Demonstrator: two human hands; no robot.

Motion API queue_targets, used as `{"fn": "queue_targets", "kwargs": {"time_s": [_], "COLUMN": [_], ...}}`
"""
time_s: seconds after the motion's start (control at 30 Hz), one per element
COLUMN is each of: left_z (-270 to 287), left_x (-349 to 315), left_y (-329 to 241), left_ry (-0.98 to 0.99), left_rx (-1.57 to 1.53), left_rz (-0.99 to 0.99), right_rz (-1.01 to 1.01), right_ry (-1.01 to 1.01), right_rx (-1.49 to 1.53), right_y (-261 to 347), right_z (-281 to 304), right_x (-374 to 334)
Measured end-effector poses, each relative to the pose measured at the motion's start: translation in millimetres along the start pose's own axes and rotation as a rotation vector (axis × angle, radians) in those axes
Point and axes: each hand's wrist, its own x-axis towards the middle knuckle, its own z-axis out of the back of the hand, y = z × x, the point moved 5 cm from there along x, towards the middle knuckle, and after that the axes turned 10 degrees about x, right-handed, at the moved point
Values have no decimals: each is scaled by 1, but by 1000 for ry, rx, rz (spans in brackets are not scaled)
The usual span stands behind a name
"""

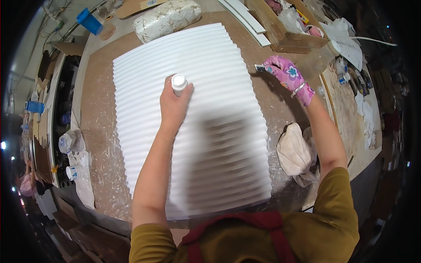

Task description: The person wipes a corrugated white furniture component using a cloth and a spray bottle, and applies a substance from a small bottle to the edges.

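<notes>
A white panel (pixel 149 83) with wavy ridges and scalloped side edges lies on the brown worktable in front of me. Over its middle, my left hand (pixel 172 107), which is bare, is wrapped round a small white bottle (pixel 179 82) whose round top faces up. My right hand (pixel 287 74) wears a pink flowered glove with a band at the wrist. Its fingers are closed on a small flat tool (pixel 259 68) with a pale and dark tip, just beyond the panel's right edge. Most of that tool is hidden by the glove.
A crumpled beige cloth (pixel 294 151) lies right of the panel. Behind it are a plastic-wrapped white bundle (pixel 167 19), white strips (pixel 245 19) and a wooden box (pixel 287 41) of odds and ends. A blue cup (pixel 89 22) is far left; a small white jar (pixel 73 172) sits near left.
</notes>
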Motion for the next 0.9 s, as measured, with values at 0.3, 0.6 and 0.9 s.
{"fn": "queue_targets", "kwargs": {"time_s": [0.3, 0.6, 0.9], "left_z": [1, 0, 1], "left_x": [0, 0, -2], "left_y": [-1, -8, -12], "left_ry": [22, 66, 16], "left_rx": [25, 75, 145], "left_rz": [34, 39, 90], "right_rz": [-130, -140, 6], "right_ry": [-33, -65, -3], "right_rx": [269, -90, -108], "right_y": [-12, -23, -57], "right_z": [-9, 11, -7], "right_x": [20, 99, 156]}}
